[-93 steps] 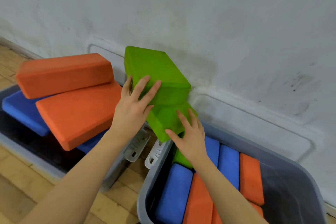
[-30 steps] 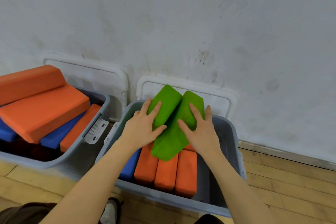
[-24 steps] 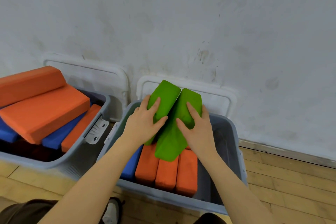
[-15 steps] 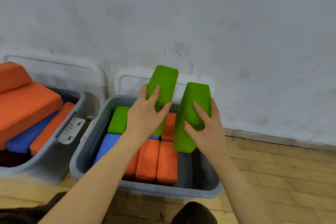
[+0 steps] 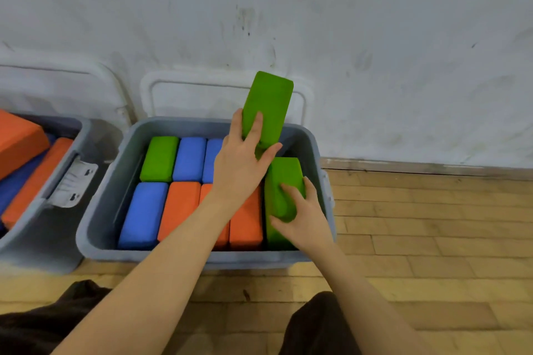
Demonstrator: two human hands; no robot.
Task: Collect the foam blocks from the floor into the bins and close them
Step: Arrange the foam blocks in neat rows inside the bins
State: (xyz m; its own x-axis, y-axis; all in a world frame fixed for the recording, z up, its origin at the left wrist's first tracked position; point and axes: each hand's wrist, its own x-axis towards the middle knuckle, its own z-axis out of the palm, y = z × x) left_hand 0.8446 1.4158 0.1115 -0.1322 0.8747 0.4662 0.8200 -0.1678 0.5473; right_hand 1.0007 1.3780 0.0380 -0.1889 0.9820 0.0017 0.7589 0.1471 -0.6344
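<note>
A grey bin (image 5: 101,210) in front of me holds upright blue, orange and green foam blocks in two rows. My left hand (image 5: 239,164) grips a green block (image 5: 268,104) and holds it upright above the bin's back right corner. My right hand (image 5: 300,210) grips a second green block (image 5: 281,173) that stands in the bin's front right slot, beside an orange block (image 5: 246,225). The bin's white lid (image 5: 150,92) leans on the wall behind it.
A second grey bin (image 5: 37,228) at the left holds orange and blue blocks piled above its rim, with a white latch (image 5: 72,184) on its side and its lid (image 5: 112,78) against the wall. Wooden floor (image 5: 432,225) spreads to the right. My dark-clothed knees fill the bottom edge.
My right hand has lowered its green block into the bin's front right slot. The left hand has shifted right with its block still raised. The view has moved closer over the bin.
</note>
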